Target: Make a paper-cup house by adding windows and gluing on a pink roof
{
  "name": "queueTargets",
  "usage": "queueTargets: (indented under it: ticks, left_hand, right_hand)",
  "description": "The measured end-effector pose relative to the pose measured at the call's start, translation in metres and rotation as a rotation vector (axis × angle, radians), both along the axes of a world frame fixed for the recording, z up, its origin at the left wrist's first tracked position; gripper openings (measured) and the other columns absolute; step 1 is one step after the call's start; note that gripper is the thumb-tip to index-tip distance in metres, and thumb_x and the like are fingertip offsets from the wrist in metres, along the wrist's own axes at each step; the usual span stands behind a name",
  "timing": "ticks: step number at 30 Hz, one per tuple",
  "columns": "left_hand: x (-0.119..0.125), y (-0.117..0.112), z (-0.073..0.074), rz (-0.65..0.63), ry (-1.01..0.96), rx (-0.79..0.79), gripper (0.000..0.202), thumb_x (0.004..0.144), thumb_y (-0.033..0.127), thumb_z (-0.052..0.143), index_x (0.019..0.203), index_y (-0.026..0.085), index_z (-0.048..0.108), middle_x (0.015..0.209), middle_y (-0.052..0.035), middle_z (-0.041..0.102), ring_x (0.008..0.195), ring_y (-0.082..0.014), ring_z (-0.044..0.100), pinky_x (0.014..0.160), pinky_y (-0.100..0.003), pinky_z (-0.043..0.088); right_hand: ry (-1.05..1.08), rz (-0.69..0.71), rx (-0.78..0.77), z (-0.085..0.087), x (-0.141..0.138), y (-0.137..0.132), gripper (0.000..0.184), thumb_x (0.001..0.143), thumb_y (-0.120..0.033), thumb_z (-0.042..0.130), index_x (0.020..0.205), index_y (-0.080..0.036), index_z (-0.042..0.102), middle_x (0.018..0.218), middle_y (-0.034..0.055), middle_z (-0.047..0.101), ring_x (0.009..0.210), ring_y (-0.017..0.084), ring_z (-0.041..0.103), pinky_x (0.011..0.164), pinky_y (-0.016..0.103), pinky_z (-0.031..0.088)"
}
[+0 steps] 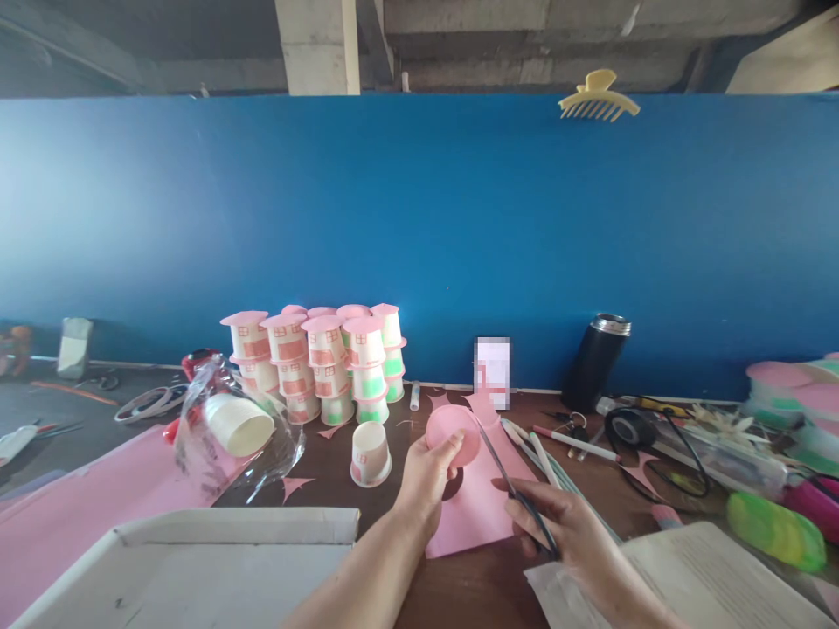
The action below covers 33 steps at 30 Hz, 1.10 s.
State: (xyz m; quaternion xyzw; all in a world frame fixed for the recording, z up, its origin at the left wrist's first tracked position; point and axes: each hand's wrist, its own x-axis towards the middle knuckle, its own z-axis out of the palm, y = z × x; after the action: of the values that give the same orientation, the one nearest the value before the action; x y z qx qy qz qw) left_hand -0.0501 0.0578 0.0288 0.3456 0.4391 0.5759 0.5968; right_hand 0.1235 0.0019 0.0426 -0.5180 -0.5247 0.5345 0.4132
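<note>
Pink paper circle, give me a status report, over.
Left hand pinching pink paper circle. Right hand holding scissors near its edge. Pink sheet below; paper cup to the left.

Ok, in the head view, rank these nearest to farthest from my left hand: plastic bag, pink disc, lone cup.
1. Pink disc: held in your left hand.
2. Lone cup: just left of that hand.
3. Plastic bag: farther left, past the cup.

A hand could pass over bare dark-brown tabletop just before the pink paper sheet, with a white cardboard box blocking the near left, pink-topped white paper-cup towers the far left, and a tilted black bottle the far right.
</note>
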Motion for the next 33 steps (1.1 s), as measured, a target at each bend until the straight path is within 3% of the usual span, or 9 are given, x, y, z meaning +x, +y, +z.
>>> queueTargets:
  ticks: [9, 17, 33]
  left_hand:
    - [0.006, -0.011, 0.014, -0.081, -0.003, -0.032, 0.041, 0.063, 0.048, 0.079, 0.071, 0.013, 0.058, 0.054, 0.0042, 0.045, 0.046, -0.0048, 0.03, 0.047, -0.021, 0.024]
    - [0.007, -0.012, 0.014, -0.099, 0.0, -0.045, 0.039, 0.065, 0.045, 0.079, 0.076, 0.011, 0.063, 0.056, 0.0041, 0.045, 0.048, -0.0051, 0.03, 0.048, -0.02, 0.025]
    - [0.008, -0.013, 0.014, -0.096, 0.002, -0.041, 0.035, 0.065, 0.043, 0.079, 0.07, 0.012, 0.062, 0.054, 0.0042, 0.044, 0.047, -0.0052, 0.029, 0.047, -0.022, 0.023]
  right_hand:
    - [-0.021, -0.02, 0.007, 0.003, 0.003, 0.0, 0.054, 0.07, -0.053, 0.077, 0.108, -0.016, 0.075, 0.057, -0.0012, 0.056, 0.049, 0.012, 0.05, 0.051, 0.027, 0.035]
    - [-0.027, -0.077, 0.022, 0.012, -0.003, -0.001, 0.055, 0.061, -0.054, 0.08, 0.099, -0.014, 0.079, 0.053, -0.0004, 0.054, 0.046, 0.012, 0.048, 0.047, 0.028, 0.039]
    - [-0.032, -0.035, 0.005, 0.007, 0.0, 0.001, 0.063, 0.063, -0.059, 0.078, 0.106, -0.013, 0.075, 0.057, -0.0015, 0.054, 0.05, 0.012, 0.046, 0.051, 0.027, 0.034]
